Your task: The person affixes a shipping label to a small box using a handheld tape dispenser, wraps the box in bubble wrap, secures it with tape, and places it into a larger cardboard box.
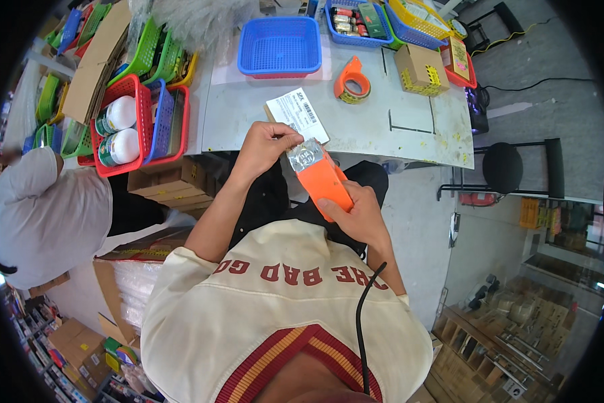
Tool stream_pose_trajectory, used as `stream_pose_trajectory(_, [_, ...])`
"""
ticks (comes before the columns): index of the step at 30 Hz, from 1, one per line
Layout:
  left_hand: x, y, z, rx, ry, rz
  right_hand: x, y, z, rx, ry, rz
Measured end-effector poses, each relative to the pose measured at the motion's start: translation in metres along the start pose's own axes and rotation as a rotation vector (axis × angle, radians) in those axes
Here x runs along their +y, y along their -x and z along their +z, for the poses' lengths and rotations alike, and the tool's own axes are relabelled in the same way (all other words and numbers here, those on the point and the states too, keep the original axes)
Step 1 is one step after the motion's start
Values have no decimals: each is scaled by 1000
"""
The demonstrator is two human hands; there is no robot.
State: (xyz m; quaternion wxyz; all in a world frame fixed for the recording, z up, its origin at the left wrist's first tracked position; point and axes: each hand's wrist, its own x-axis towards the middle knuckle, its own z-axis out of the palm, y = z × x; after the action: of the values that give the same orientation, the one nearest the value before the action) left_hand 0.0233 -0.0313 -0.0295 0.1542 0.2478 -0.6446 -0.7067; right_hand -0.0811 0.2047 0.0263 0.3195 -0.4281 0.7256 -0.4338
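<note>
An orange box (323,185) is tilted over my lap, just off the table's front edge. My right hand (355,209) is wrapped round its lower end, thumb on the near face. Shiny clear film or tape (305,156) covers the box's upper end. At that end my left hand (265,148) is closed, with thumb and fingertips pinched at the film's edge. Just beyond my left hand, a flat parcel with a white printed label (298,113) lies on the table. An orange tape dispenser (352,82) with a roll in it stands farther right.
On the table (423,144) are a blue basket (280,47), a basket of small bottles (355,23) and a cardboard box (421,69). Red and blue baskets with white tubs (118,131) crowd the left edge. A person in a grey shirt (50,215) is at left; a black stool (502,168) stands right.
</note>
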Motion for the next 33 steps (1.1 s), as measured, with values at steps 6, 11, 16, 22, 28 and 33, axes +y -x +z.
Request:
stream_pose_trajectory(6, [2,-9,-6,73,-68,55,-26,3,-5,8,79,66])
stream_pose_trajectory(11, [6,-21,-7,76,-104,119,-42,4,-9,27,124,75])
stream_pose_trajectory(16, [1,-34,-14,136,-117,171,-40,8,-11,45,179,85])
stream_pose_trajectory(22, [7,-59,-52,52,-314,101,-34,3,-19,-7,83,157])
stream_pose_trajectory(28, [-1,-123,-55,50,-494,108,-6,-29,-7,194,-469,77])
stream_pose_trajectory(33, [-6,-152,-59,51,-631,52,4,-59,6,213,-452,75])
